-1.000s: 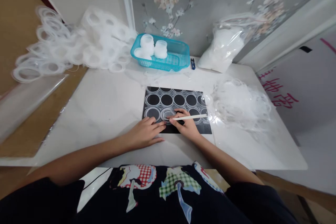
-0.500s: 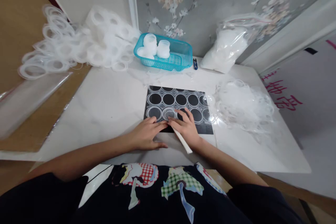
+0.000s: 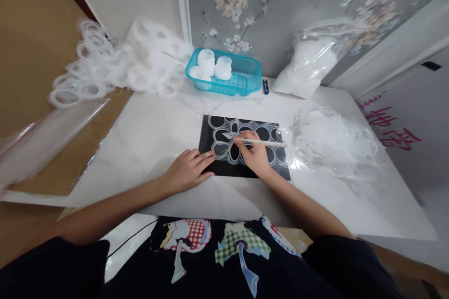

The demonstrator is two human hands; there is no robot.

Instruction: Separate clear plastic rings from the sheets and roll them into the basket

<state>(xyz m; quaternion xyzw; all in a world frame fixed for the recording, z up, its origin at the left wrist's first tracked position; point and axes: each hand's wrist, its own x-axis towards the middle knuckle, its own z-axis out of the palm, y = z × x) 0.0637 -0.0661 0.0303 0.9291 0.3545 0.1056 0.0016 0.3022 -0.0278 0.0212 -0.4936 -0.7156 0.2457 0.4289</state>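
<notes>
A black board lies on the table, with a clear plastic sheet of ring outlines over it. The sheet looks tilted and bunched near its left side. My right hand is closed over the sheet around a slim white stick-like tool, whose far end points right. By the fingertips is a pale, pointed, see-through piece; whether it is the tool's tip or plastic I cannot tell. My left hand rests with fingers stretched out, its fingertips on the board's left edge beside the sheet.
A blue basket at the back holds stacks of white discs. Blue snips and a filled clear bag stand beside it. Ringed plastic offcuts lie piled at right and back left.
My right hand has moved away from my body, and its tool has swung from pointing towards me to pointing right. My left hand has drawn left. The ring sheet has shifted and bunched.
</notes>
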